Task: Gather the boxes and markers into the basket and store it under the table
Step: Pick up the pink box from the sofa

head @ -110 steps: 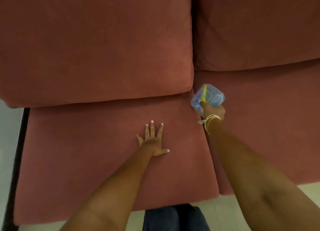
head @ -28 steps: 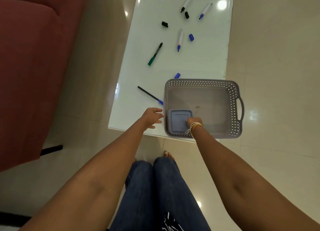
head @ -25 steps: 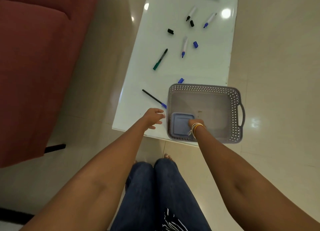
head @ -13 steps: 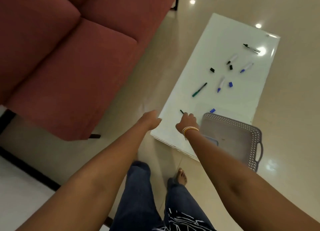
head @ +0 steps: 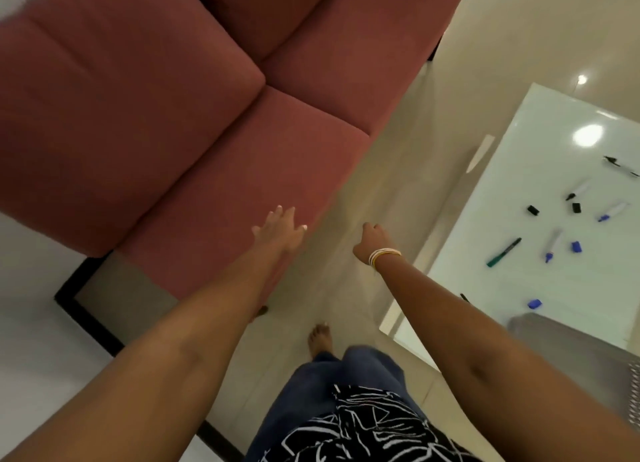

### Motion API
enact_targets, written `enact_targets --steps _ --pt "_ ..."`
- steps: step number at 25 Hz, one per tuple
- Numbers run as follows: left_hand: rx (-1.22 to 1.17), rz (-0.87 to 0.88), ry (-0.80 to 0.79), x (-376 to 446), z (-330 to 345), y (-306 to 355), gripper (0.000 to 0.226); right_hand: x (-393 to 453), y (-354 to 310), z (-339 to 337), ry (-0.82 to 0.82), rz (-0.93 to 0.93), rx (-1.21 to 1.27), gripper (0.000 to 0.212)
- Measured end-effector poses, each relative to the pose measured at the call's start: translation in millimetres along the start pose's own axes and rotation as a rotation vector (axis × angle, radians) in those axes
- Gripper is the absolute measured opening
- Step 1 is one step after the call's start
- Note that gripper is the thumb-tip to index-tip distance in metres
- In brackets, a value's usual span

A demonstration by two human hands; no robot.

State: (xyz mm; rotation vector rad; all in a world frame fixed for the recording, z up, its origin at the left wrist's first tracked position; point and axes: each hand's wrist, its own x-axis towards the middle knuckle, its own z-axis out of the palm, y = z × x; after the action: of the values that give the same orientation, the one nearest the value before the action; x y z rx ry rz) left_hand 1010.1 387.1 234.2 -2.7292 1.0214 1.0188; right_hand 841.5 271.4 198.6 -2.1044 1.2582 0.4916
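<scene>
Markers, the scattered blue, green and black felt pens with loose caps, lie on the glossy white surface at the right of the frame, well apart from both hands. At the lower right edge we see only a corner of the grey perforated plastic basket; any box inside it is out of view. Our left hand is released, fingers spread, over the edge of the dusty-red fabric sofa. Our right hand is loosely curled and holds nothing.

We judge that the loose caps could be overlooked or rolled off the slick surface, since we face away from them.

Half a second ago our right hand touched a black pen beside the basket; now it hangs over the floor, and our view has swung toward the sofa.
</scene>
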Motion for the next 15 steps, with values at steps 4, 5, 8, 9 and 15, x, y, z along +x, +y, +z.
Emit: enact_targets --steps 4,5,8,9,15 --pt "0.006 -0.031 0.017 55.7 -41.7 -12.6 0.068 51.5 -29.3 -31.3 0.001 -0.051 -0.053 0.049" --pt "0.023 -0.039 0.008 69.8 -50.8 -11.5 0.069 67.0 -33.2 -41.8 -0.007 -0.067 -0.057 0.050" --pt "0.042 -0.082 -0.024 118.9 -76.4 0.6 0.069 123.7 -41.7 -76.0 -0.066 -0.124 -0.112 0.052" --pt "0.029 -0.108 -0.035 136.9 -85.6 7.8 0.069 144.1 -43.7 -90.0 -0.089 -0.139 -0.135 0.053" --pt "-0.161 -0.262 -0.014 253.7 -166.5 94.0 0.071 276.4 -57.0 -205.8 -0.128 -0.175 -0.161 0.046"
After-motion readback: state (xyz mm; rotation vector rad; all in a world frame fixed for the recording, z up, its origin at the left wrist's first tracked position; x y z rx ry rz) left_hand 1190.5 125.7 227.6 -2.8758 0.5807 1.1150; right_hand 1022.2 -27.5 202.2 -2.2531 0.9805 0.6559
